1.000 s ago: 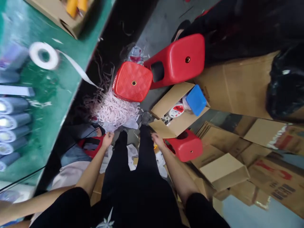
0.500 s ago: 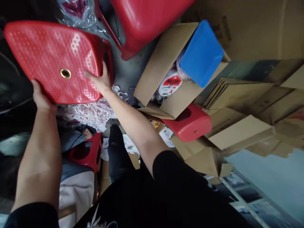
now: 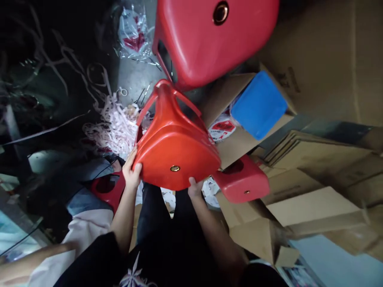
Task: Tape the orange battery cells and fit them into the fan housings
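Between my two hands is a red plastic stool (image 3: 167,147), tilted so its smooth seat side with a brass-coloured ring in the hole faces me and its legs point away. My left hand (image 3: 132,171) grips the seat's left edge, thumb on top. The seat's lower right edge is in my right hand (image 3: 195,187), its thumb showing and its other fingers hidden beneath. Just beyond the held stool stands a larger red stool (image 3: 206,44), close to its legs.
An open cardboard box (image 3: 236,147) holds a blue plastic piece (image 3: 259,105) and a round label. Another red stool (image 3: 245,181) sits beside flattened cartons (image 3: 317,147). Paper strips (image 3: 116,127) and a plastic-wrapped packet (image 3: 133,36) lie left. A person's sleeve (image 3: 86,227) is at lower left.
The stool in my hands has come right and closer to my body. It has turned from its textured, dotted face to a smooth face. Both hands have shifted along its edges.
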Action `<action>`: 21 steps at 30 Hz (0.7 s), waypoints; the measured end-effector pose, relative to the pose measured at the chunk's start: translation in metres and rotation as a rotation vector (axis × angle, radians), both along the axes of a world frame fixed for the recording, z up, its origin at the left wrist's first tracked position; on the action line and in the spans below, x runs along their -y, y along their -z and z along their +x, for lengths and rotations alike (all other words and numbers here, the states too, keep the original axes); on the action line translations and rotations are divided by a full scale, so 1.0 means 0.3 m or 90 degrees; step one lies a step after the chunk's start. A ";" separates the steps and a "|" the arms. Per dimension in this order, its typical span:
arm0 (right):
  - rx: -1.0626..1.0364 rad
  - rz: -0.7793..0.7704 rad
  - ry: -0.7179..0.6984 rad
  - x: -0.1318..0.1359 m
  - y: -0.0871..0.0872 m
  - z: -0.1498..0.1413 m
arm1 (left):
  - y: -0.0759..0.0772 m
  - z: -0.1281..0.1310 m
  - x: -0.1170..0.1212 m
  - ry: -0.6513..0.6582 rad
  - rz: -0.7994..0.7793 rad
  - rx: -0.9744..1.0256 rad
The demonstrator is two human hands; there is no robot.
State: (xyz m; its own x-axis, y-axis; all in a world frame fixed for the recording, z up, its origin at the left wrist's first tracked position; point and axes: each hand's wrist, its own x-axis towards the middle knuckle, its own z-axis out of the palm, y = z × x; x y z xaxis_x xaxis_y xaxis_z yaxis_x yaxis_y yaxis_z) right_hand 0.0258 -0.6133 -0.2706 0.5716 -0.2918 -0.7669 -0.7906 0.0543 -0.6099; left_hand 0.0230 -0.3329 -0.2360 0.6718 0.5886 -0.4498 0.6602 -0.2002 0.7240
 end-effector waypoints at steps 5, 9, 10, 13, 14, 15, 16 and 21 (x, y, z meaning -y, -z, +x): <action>0.036 0.001 -0.006 -0.160 0.078 0.164 | 0.202 0.114 -0.165 -0.105 -0.081 0.046; 0.048 0.003 0.013 -0.143 -0.045 0.197 | 0.382 0.053 -0.342 -0.270 -0.161 0.062; 0.043 -0.007 0.003 -0.090 -0.096 0.190 | 0.441 0.028 -0.368 -0.314 -0.163 0.029; 0.025 -0.092 -0.037 0.118 -0.242 0.176 | 0.639 -0.030 -0.386 -0.430 -0.191 -0.095; 0.048 -0.128 -0.049 0.176 -0.283 0.183 | 0.705 -0.041 -0.377 -0.449 -0.230 -0.124; 0.051 -0.146 -0.073 0.219 -0.319 0.195 | 0.766 -0.047 -0.364 -0.456 -0.294 -0.143; 0.059 -0.173 -0.086 0.242 -0.350 0.213 | 0.821 -0.053 -0.348 -0.452 -0.378 -0.153; 0.097 -0.250 -0.142 0.157 -0.417 0.298 | 0.935 -0.140 -0.315 -0.414 -0.556 -0.123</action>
State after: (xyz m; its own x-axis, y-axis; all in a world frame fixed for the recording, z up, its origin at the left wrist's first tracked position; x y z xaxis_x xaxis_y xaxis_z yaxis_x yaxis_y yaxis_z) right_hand 0.1151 -0.6605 -0.1455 0.7503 -0.4012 -0.5254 -0.6570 -0.3644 -0.6600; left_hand -0.0191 -0.2384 -0.5165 0.2229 0.2335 -0.9465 0.5708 0.7558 0.3209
